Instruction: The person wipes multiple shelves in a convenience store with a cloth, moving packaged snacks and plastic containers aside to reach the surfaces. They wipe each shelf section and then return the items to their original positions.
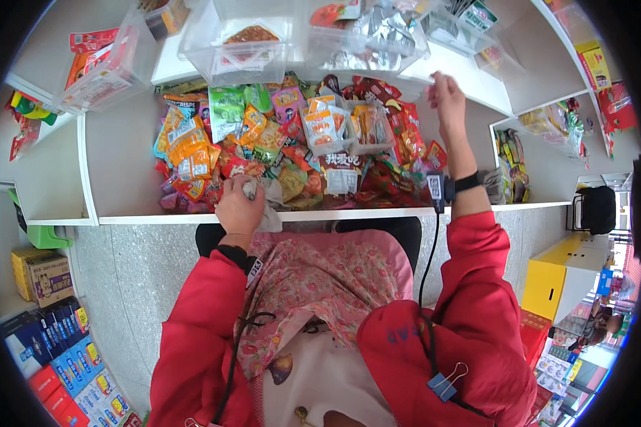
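My left hand is closed round a bunched grey cloth, which hangs over the front edge of the white bin. Just beyond it lie many colourful snack packets in a heap. On the heap sit two small clear tubs with orange and white sachets. Raised over the bin's right part is my right hand, its fingers loosely bent and apart, holding nothing that shows. A red snack packet lies to its left.
Clear plastic boxes of packets line the shelf behind the bin. Side compartments hold more packets. Stacked blue and white boxes stand at lower left, a yellow cabinet at right. A black cable runs down from my right wrist.
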A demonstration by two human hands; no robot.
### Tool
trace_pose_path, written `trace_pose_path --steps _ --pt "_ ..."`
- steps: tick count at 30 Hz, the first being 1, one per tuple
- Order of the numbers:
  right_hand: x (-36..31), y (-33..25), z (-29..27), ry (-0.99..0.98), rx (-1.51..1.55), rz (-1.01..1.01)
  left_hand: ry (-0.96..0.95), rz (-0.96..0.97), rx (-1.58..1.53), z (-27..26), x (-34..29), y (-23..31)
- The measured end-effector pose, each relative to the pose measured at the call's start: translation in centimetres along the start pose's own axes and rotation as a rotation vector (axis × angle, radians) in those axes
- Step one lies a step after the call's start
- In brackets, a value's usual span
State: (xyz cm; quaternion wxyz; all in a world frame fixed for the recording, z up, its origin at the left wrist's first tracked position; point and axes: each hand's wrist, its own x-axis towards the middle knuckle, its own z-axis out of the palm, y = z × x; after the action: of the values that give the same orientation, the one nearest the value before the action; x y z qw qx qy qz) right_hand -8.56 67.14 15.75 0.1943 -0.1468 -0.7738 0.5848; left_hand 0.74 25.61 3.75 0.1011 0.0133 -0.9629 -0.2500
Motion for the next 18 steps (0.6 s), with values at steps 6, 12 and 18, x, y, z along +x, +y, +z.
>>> trace_pose_path --steps 6,12,18 --pt "-3.5 8.7 -4.1 -0.835 -0.771 0.132 -0.086 -0.017 0.068 -0.6 0.2 0.5" --pt "1.6 19.0 -2.6 -1.13 -1.218 -0.437 -0.07 0.021 -0.007 -0.5 0.4 0.3" --pt "0.6 30.0 6.1 -0.64 -1.369 0.271 -0.091 0.022 0.027 -0.5 0.4 0.5"
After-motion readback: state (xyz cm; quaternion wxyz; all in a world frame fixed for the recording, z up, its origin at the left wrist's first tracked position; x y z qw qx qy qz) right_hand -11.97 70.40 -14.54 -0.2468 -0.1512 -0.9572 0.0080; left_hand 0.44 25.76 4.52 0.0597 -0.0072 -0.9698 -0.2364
